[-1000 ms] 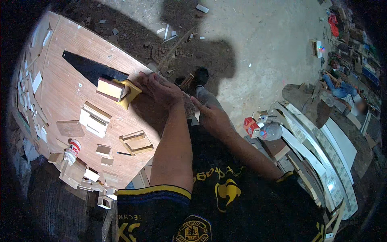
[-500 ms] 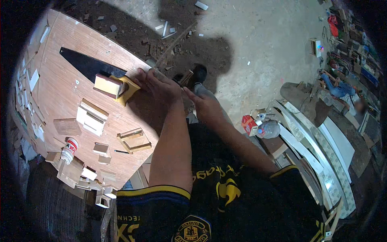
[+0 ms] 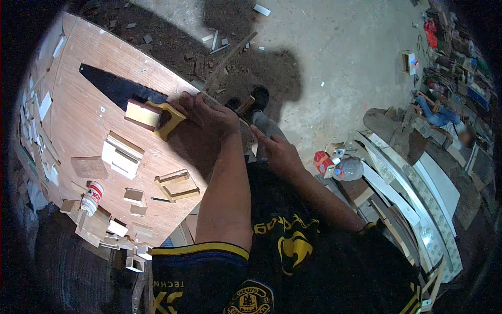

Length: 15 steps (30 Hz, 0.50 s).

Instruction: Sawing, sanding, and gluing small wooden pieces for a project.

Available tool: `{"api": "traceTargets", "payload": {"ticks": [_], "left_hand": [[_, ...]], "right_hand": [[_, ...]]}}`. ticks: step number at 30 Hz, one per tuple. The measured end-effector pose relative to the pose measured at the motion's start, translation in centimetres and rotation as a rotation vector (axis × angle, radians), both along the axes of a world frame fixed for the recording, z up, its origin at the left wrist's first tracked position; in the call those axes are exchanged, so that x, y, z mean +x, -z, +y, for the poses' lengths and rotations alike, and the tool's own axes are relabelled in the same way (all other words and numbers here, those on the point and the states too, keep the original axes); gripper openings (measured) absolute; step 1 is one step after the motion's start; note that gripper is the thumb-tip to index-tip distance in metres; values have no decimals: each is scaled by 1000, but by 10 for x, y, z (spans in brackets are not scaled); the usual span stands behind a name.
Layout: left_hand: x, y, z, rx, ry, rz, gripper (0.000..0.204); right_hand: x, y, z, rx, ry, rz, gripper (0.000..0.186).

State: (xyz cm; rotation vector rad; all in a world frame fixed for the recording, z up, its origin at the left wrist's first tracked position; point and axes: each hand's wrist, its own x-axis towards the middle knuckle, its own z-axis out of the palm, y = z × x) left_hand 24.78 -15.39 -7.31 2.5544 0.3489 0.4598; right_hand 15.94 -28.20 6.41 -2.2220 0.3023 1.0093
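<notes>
At the table's front edge, my left hand (image 3: 217, 119) bends its fingers down beside the yellow handle (image 3: 170, 121) of a handsaw (image 3: 112, 86). Whatever it grips is hidden beneath the palm. Just past this hand a narrow brown wooden piece (image 3: 246, 105) juts over the edge; I cannot tell whether the hand touches it. My right hand (image 3: 280, 152) is off the table, close to my body, its index finger extended and the others curled; what they hold is out of sight. A small cream box with dark ends (image 3: 141, 115) rests against the saw.
On the wooden table (image 3: 157, 157) lie a pale framed piece (image 3: 123, 154), a wooden frame (image 3: 178, 186), a pen (image 3: 160, 199) and a white-red bottle (image 3: 91, 198). Scraps cover its left side. A plastic jug (image 3: 349, 169) and long boards lie at right; a person (image 3: 444, 118) is farther off.
My right hand has drawn back from the wooden piece and my left hand, toward my body. My left hand stays almost in place. The whole view shifts slightly.
</notes>
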Motion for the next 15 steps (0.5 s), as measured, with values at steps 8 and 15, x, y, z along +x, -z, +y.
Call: {"api": "traceTargets", "payload": {"ticks": [8,15], "left_hand": [[3,15,-5,-106,11,-51,16],[3,6,-13,-86,54,-73,18]], "right_hand": [[-5,13,-3,-25,12,-46,64],[7,19,-1,5,74,-240,67]]}}
